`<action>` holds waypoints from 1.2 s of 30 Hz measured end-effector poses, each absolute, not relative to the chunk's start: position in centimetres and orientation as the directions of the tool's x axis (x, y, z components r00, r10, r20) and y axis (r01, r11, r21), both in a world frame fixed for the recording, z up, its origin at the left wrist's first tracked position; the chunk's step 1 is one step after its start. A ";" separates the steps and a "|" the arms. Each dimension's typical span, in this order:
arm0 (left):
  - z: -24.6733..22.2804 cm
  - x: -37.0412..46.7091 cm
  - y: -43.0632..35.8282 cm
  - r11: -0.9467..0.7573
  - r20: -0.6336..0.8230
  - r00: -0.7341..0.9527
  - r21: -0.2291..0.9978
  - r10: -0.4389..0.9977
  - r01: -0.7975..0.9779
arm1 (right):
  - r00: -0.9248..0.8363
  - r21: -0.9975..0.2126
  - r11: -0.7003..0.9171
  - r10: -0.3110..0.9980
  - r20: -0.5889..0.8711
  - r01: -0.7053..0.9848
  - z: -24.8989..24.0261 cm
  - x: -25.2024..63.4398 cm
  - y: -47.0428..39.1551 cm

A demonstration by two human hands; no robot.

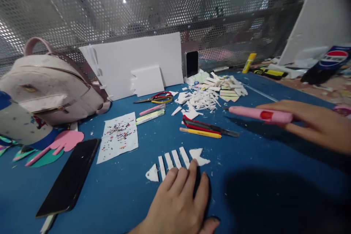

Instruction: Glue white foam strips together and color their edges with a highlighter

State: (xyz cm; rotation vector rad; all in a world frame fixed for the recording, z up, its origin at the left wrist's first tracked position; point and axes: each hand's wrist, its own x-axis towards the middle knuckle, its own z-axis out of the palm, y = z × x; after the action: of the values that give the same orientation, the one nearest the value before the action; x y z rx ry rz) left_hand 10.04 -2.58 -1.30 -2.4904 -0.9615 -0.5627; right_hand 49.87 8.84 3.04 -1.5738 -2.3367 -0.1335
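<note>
On the blue tabletop, white foam pieces lie in a fish-skeleton layout: a triangular head (152, 173) with a small hole, several narrow strips (176, 158) and a notched tail (199, 156). My left hand (181, 199) rests over the lower ends of the strips, fingers slightly spread, fingertips touching the pieces near the tail. At the right, above the table, my right hand (315, 122) holds a pink pen-shaped tool (260, 114) by its rear end, its dark tip pointing left.
Beyond the pieces lie a red cutter (201, 125), a yellow pencil (201, 132), markers (150, 116), scissors (156, 98) and a heap of foam scraps (204, 97). At the left are a black phone (70, 177), a speckled paper (120, 135) and a backpack (52, 84).
</note>
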 end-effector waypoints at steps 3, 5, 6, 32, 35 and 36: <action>-0.9 9.9 -3.0 -0.684 0.441 0.700 -0.230 0.561 0.692 | -0.458 -0.060 0.490 0.846 0.275 0.870 2.2 49.4 8.2; -0.6 10.0 -3.1 -0.684 0.412 0.706 -0.229 0.576 0.692 | -0.399 -0.029 0.425 0.869 0.291 0.905 1.2 49.5 7.7; -0.5 10.0 -3.2 -0.684 0.402 0.707 -0.228 0.582 0.693 | -0.362 -0.030 0.387 0.885 0.294 0.922 0.7 49.6 7.4; 0.0 10.1 -4.1 -0.684 0.366 0.731 -0.274 0.576 0.676 | -0.672 -0.149 0.748 0.651 0.351 0.647 5.3 36.9 2.8; -0.1 10.2 -4.2 -0.675 0.461 0.741 -0.339 0.488 0.655 | -0.738 -0.230 0.778 0.627 0.248 0.584 4.8 34.7 3.8; -0.1 10.2 -4.2 -0.688 0.492 0.754 -0.360 0.434 0.631 | -0.758 -0.241 0.787 0.615 0.220 0.568 4.5 34.2 4.3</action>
State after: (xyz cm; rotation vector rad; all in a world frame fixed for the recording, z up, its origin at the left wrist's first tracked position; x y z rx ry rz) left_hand 10.24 -4.21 -0.09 -2.4335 -0.8012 -0.5077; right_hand 34.23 4.27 4.51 -0.9124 -2.6916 0.2300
